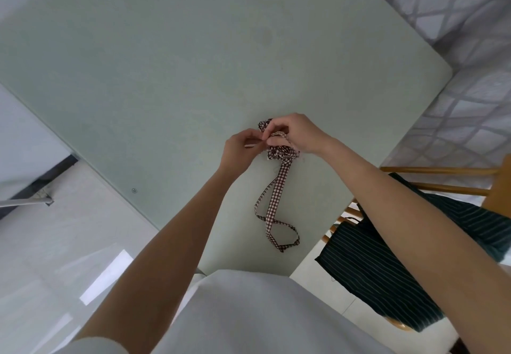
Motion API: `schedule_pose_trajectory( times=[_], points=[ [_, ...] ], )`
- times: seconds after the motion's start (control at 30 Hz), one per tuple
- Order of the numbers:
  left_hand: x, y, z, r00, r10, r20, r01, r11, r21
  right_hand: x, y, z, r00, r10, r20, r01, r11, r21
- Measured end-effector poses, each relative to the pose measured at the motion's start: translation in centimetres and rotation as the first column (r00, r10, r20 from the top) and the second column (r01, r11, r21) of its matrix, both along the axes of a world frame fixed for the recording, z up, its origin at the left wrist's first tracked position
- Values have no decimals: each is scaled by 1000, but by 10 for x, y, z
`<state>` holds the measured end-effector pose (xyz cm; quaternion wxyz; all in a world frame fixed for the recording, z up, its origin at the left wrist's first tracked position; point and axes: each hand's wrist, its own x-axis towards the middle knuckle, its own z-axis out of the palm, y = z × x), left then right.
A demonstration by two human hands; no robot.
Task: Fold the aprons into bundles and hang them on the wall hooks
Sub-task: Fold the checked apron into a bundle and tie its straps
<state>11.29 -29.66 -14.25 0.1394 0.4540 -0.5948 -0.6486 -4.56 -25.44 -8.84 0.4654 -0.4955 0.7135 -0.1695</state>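
Observation:
A small bundle of red-and-white checked apron (282,152) lies on the pale green table (171,57), near its front edge. My right hand (297,132) sits on top of the bundle with fingers curled around its strap. Just left of the bundle, my left hand (243,145) pinches the cloth at its side. A long checked strap (272,210) trails from the bundle toward me and ends in a loop on the table. A dark green striped apron (387,268) hangs over a wooden chair at the right.
The wooden chair (442,172) stands at the table's right front corner. Pale tiled floor shows at the left, with a metal bar (25,202) low at the far left. A patterned grey wall or curtain (456,8) fills the upper right.

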Motion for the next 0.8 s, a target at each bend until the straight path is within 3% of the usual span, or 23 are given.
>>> schedule_pose_trajectory(
  times=[0.13,0.3,0.53,0.63,0.73,0.8],
  points=[
    [3,-4,-1,999,-31,19,32,997,-70,12,1,-7,959,41,-281,-86,985,-150],
    [5,-8,3,1000,-24,14,25,998,-52,30,1,-18,828,-63,-558,-138,940,-312],
    [14,-21,4,993,-89,77,92,995,-44,36,7,-31,872,-108,-478,-91,922,-375],
    [13,-29,6,972,-96,216,114,991,-72,37,9,-36,901,-89,-424,-74,933,-353],
    [7,-29,8,952,-66,299,78,997,-27,41,8,-40,925,-147,-350,18,938,-347],
    [5,-28,9,969,-17,245,4,999,54,42,7,-42,934,-180,-310,71,940,-334]
  ],
)
